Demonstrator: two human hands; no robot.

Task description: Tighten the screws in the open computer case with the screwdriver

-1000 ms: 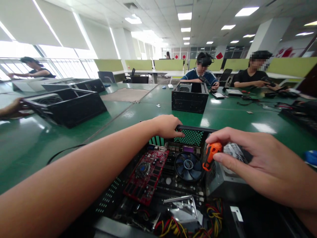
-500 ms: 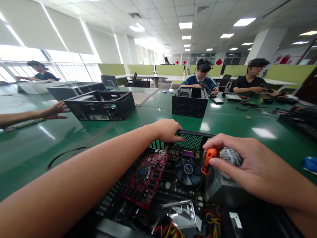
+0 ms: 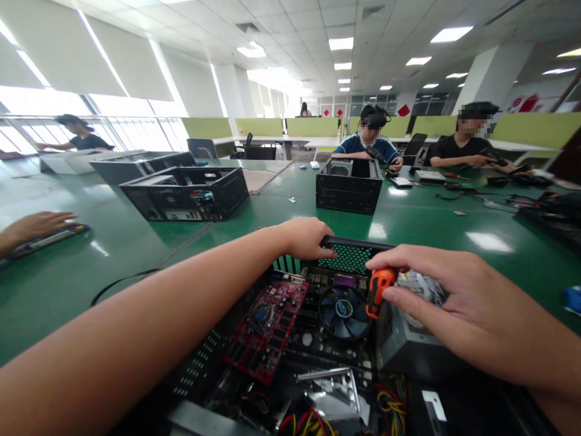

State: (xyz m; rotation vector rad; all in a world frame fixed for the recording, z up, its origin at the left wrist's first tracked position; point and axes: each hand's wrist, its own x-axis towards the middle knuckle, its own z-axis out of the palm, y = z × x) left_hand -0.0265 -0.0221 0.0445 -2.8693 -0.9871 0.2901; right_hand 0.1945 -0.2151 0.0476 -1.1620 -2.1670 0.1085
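Note:
An open computer case (image 3: 349,249) lies in front of me on the green table (image 3: 426,227). Inside are a red graphics card (image 3: 267,324), a blue round fan (image 3: 342,310) and a grey power supply (image 3: 408,339). My left hand (image 3: 308,237) grips the case's perforated far wall, fingers curled over its top edge. My right hand (image 3: 458,303) pinches an orange-and-black screwdriver (image 3: 376,290) between thumb and fingers, its tip pointing down beside the fan.
A black empty case (image 3: 348,184) stands straight ahead, two more cases (image 3: 186,192) at the left. Another person's hand (image 3: 31,225) rests on a flat part at far left. Two people sit across the table among tools and cables (image 3: 463,189). Coloured wires (image 3: 313,421) bunch at the near edge.
The view swung a little left. The person's hand at far left drew back from the black case onto the flat part. My hands kept their holds; the screwdriver shifted slightly down-left.

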